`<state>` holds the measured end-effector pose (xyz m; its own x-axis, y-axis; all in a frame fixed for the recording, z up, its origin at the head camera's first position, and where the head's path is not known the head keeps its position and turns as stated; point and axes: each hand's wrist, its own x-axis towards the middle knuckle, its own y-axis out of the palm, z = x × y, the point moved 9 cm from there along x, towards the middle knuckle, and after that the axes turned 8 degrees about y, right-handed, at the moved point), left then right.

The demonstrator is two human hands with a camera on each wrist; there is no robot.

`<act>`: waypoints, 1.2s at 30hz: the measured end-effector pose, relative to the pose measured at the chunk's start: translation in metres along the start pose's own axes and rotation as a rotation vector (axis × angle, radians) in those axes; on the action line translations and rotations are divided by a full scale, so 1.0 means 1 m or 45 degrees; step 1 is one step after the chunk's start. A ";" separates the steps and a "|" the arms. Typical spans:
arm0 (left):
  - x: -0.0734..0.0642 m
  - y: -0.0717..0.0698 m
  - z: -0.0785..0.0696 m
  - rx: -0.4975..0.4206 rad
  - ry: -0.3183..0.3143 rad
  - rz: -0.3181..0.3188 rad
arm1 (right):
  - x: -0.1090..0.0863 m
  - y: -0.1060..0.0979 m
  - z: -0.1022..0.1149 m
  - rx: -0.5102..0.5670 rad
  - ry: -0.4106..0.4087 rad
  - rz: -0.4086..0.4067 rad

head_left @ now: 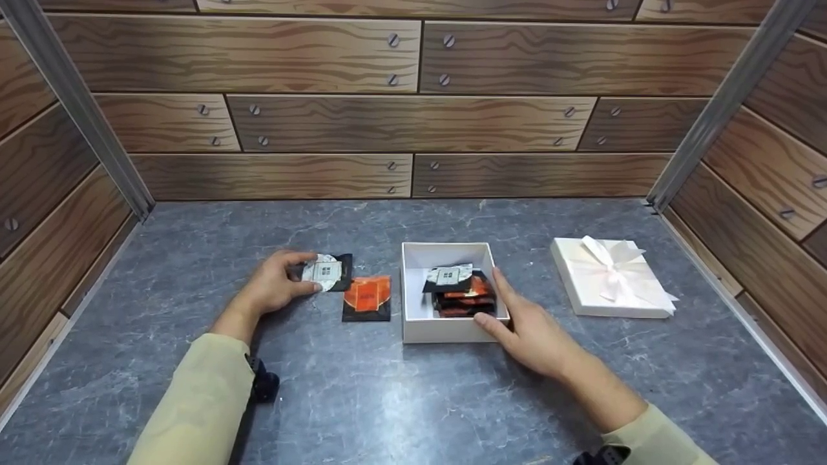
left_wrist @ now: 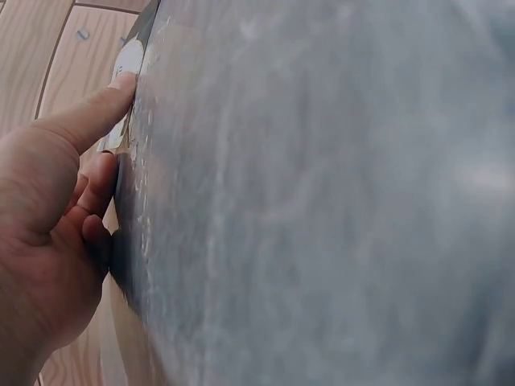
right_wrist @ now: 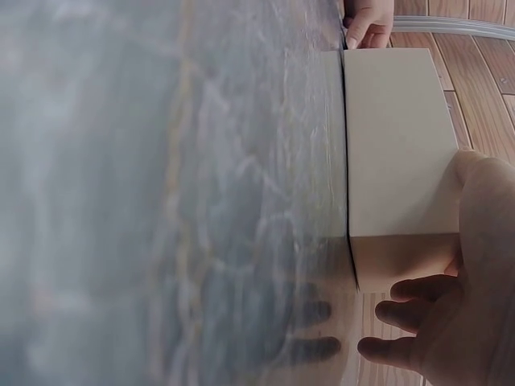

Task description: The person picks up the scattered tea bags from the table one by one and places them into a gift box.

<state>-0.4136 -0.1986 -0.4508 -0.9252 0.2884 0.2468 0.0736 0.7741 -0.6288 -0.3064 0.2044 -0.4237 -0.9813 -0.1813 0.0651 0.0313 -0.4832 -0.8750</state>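
Note:
A flat black packet with a silver-white label (head_left: 326,272) lies on the tabletop at left of centre. My left hand (head_left: 276,284) holds it between thumb and fingers at its left side. Just right of it is a black packet with an orange label (head_left: 367,296), close to the first one's corner. My right hand (head_left: 533,332) grips the lidless white box (head_left: 446,330) at its front right corner, thumb at the front rim and fingers along the right side. Inside the box, a silver-labelled packet (head_left: 450,276) lies tilted over several orange and black packets (head_left: 465,302).
A white lid with a ribbon bow (head_left: 585,287) lies at the right of the grey marbled tabletop (head_left: 387,400). Wood-patterned panels (head_left: 323,123) stand at the back and both sides, with metal posts (head_left: 84,110) at the rear corners.

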 end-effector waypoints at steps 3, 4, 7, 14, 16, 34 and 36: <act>0.000 0.001 -0.001 -0.030 0.009 0.006 | 0.000 0.000 0.000 -0.002 -0.003 -0.003; -0.001 0.002 -0.001 -0.040 0.005 0.011 | 0.000 -0.001 0.000 -0.003 -0.003 -0.006; -0.001 0.003 0.000 -0.057 -0.011 0.024 | -0.001 -0.002 0.001 -0.001 -0.006 -0.012; -0.003 0.005 0.002 -0.091 -0.025 0.025 | -0.005 -0.004 0.004 0.020 -0.054 -0.047; -0.005 0.003 0.003 -0.092 -0.064 0.006 | -0.005 -0.004 0.003 0.023 -0.050 -0.045; -0.006 -0.017 -0.102 -0.142 0.147 -0.231 | -0.001 0.001 -0.001 0.018 0.010 0.008; -0.004 -0.008 -0.117 -0.200 0.174 -0.217 | 0.000 0.001 -0.001 0.021 0.020 0.016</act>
<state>-0.3666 -0.1401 -0.3609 -0.8712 0.2114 0.4431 -0.0121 0.8930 -0.4498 -0.3065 0.2049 -0.4253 -0.9836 -0.1743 0.0467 0.0465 -0.4952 -0.8675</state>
